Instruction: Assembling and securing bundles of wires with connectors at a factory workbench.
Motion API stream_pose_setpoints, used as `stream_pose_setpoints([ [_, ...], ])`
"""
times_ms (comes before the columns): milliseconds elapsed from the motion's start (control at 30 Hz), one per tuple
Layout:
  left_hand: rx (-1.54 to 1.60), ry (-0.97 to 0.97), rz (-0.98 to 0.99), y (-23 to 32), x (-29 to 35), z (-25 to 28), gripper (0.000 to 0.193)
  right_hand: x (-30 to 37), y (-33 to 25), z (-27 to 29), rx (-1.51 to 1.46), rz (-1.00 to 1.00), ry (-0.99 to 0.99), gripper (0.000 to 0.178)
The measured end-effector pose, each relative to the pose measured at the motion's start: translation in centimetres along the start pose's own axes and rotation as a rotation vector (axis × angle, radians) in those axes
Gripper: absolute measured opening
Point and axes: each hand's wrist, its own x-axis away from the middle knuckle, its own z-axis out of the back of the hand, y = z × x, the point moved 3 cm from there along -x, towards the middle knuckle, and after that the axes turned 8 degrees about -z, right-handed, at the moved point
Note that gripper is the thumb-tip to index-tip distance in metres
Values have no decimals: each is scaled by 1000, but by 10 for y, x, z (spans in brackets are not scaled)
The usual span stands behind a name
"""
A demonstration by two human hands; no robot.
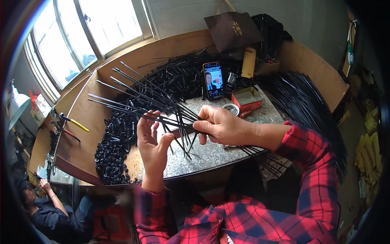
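Right hand: clamped on a fan of thin black rods over the stone slab.
Left hand: open, fingertips brushing the rods.
Tip: ends probably best evened up, grip kept tight so nothing slides.

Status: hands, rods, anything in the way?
Right hand shut on fanned black rods. Left hand open, fingertips touching them. Nothing blocking; phone stands behind.

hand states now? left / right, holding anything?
Left hand: open, fingers spread, fingertips touching the fanned thin black rods.
Right hand: closed, pinching the bundle of those rods where they cross.
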Motion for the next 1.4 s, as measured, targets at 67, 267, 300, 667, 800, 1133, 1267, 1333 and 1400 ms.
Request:
stream_pose_setpoints([
  [67, -1, 49, 2, 0, -1, 0, 71, 3, -2, 0, -18, -10, -10, 18],
  [267, 436, -34, -48, 3, -5, -2, 53, 5, 1, -2, -1, 33, -28, 19],
  [300, 463, -67, -22, 2, -4, 0, 56, 7, -2, -2, 41, 20, -35, 20],
  [667, 481, -268, 101, 15, -7, -9, 69, 8, 6, -12, 59, 84, -47, 22],
  [800, 458, -202, 92, 20, -6, -13, 65, 7, 6, -11, -31, 53, -77, 22],
  [1133, 163, -123, 186, 28, -3, -10, 55, 5, 9, -8, -112, -4, -12, 19],
  [1267, -513, -181, 165, 26, 1, 0, 82, 3, 13, -8, -133, -1, -39, 20],
  [1333, -863, -179, -20, 35, 2, -2, 90, 5, 6, -10, -150, 3, -52, 21],
  [1400, -947, -78, -228, 36, 2, 0, 102, 5, 4, -11, -168, 8, -67, 22],
])
